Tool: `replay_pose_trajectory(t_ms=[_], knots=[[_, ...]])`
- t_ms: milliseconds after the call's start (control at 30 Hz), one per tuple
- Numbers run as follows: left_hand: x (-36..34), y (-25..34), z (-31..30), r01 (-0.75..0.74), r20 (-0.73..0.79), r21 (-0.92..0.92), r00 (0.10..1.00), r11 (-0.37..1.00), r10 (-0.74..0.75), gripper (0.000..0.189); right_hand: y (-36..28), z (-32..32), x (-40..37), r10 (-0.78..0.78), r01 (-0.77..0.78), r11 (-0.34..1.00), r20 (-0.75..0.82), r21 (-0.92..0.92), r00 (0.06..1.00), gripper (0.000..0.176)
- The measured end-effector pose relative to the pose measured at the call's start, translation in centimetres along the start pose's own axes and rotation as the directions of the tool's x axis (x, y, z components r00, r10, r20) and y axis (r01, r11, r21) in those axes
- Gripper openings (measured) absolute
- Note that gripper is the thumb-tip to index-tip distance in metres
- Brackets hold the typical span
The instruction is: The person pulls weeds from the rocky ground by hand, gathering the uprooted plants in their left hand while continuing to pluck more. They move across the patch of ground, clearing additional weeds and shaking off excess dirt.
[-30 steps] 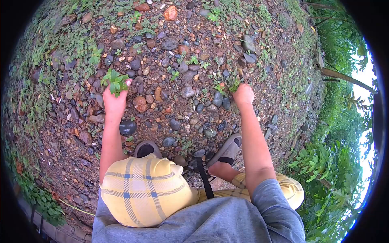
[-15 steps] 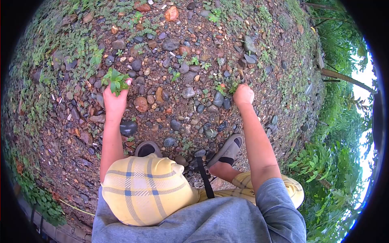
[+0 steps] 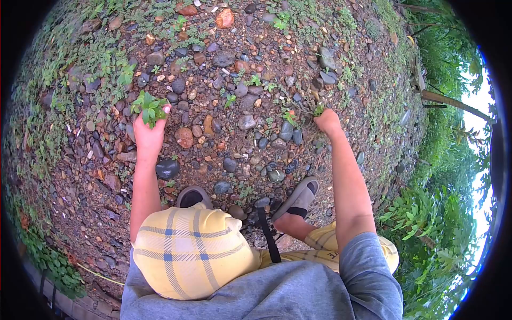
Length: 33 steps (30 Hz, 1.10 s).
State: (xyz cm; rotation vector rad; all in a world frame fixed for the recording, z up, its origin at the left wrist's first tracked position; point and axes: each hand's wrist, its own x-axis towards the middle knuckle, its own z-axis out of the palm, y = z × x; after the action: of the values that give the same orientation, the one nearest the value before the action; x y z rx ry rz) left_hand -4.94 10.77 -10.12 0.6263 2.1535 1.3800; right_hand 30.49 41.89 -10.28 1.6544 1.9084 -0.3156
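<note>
Gravel ground (image 3: 213, 154), orange stone (image 3: 224, 17), dark pebble (image 3: 167, 168), ferns (image 3: 413, 213) at right.

We find no text, label, brand, number or sign that we can read anywhere here. The only candidate is a tiny dark mark on the yellow cloth (image 3: 325, 246) at the near right, just beside the grey sleeve (image 3: 368, 266); it may be lettering, but it is too small for us to make out.

We look down on stony ground (image 3: 229, 144) in daylight. Left of its orange stone (image 3: 224, 17) grow low weeds (image 3: 104, 58); far right, leafy bushes (image 3: 426, 213) and bright sky (image 3: 482, 106).
</note>
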Motion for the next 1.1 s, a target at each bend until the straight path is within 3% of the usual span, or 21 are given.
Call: replay_pose_trajectory(t_ms=[267,367,467,567,667,767,800,867,900,967,1100], knots=[[0.0,0.2,0.2,-0.006,0.005,-0.027,1.0,1.0,0.006,0.022,0.4,-0.2,-0.4,-0.024,0.024,0.997,0.003,0.073,1.0,0.038],[0.1,-0.8,0.0,-0.001,-0.005,-0.032,1.0,0.999,0.001,0.021,0.6,0.6,-0.3,0.022,-0.01,0.99,-0.085,0.14,0.996,0.035],[0.0,-0.5,-0.1,-0.026,-0.015,-0.023,1.0,0.999,0.026,0.022,2.8,2.6,2.6,0.133,-0.081,0.93,-0.125,0.358,0.983,0.03],[0.0,-0.4,-0.3,-0.008,-0.012,-0.008,1.0,1.0,0.008,0.022,3.6,0.7,2.2,0.23,-0.093,0.768,-0.136,0.634,0.964,0.028],[0.0,-0.4,-0.3,-0.001,-0.024,-0.022,1.0,1.0,0.0,0.022,5.3,-0.2,3.3,0.226,0.036,0.643,-0.235,0.765,0.945,0.027],[0.0,-0.4,0.0,-0.031,-0.012,-0.017,0.999,0.999,0.031,0.022,2.8,-3.2,-0.3,0.157,-0.021,0.828,-0.195,0.561,0.968,0.028],[0.0,-0.2,0.1,-0.027,-0.008,-0.012,1.0,1.0,0.027,0.022,4.1,-1.1,1.8,0.106,-0.025,0.842,-0.119,0.538,0.987,0.032],[-0.2,0.5,0.3,-0.02,0.0,-0.001,1.0,1.0,0.02,0.022,1.4,-1.2,-0.8,-0.012,0.031,0.962,-0.073,0.27,0.997,0.046],[-0.2,0.7,0.4,-0.026,0.003,-0.006,1.0,1.0,0.026,0.022,-0.2,-0.6,-1.6,0.046,-0.04,0.997,-0.112,0.06,0.993,0.053],[-0.2,0.8,0.3,-0.039,0.008,-0.012,0.999,0.999,0.039,0.021,-1.7,0.5,-2.4,0.02,-0.026,0.995,-0.06,-0.099,0.998,0.057],[-0.2,-0.2,-0.5,-0.029,-0.011,-0.015,1.0,0.999,0.028,0.021,-2.8,0.2,-2.7,0.059,-0.06,0.996,-0.028,-0.064,0.998,0.064]])
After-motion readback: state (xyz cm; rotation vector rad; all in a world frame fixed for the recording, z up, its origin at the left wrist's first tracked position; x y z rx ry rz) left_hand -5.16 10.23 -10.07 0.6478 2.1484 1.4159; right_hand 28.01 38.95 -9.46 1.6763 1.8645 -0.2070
